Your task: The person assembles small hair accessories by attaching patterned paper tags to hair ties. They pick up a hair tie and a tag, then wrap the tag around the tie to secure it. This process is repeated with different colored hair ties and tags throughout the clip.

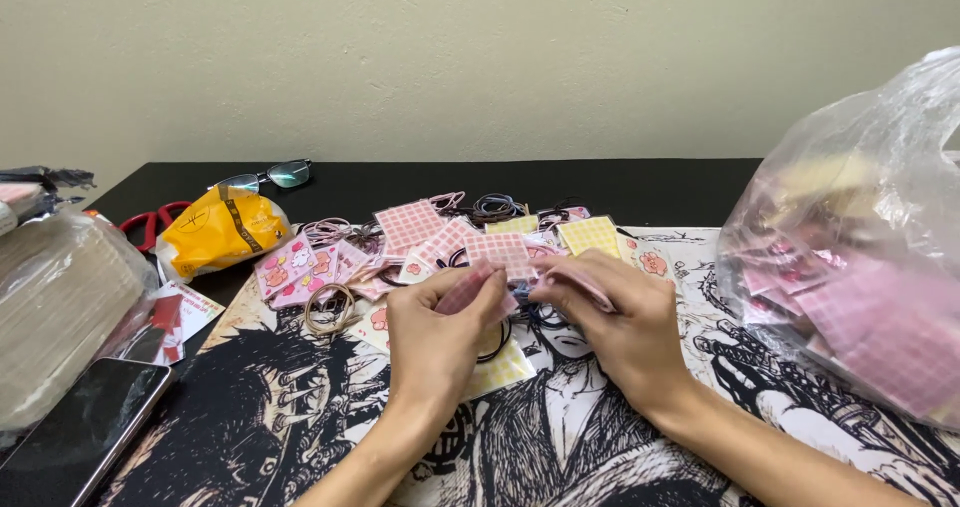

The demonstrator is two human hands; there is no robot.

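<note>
My left hand [440, 332] and my right hand [615, 322] meet over the middle of the desk, both pinching a small pink checked card [470, 289] with dark hair ties [522, 293] between the fingertips. A black hair tie [497, 347] lies under my left hand. Behind the hands lies a pile of pink and yellow checked cards [470, 239] mixed with loose hair ties [495, 205]. Cartoon-printed pink cards [295, 267] and a tan elastic ring [328, 309] lie to the left.
A large clear plastic bag [860, 267] of pink cards fills the right. At left are a yellow pouch [220, 229], red scissors [148, 222], glasses [268, 176], a wrapped stack [55, 307] and a phone [85, 427]. A black-and-white illustrated mat [300, 417] covers the desk.
</note>
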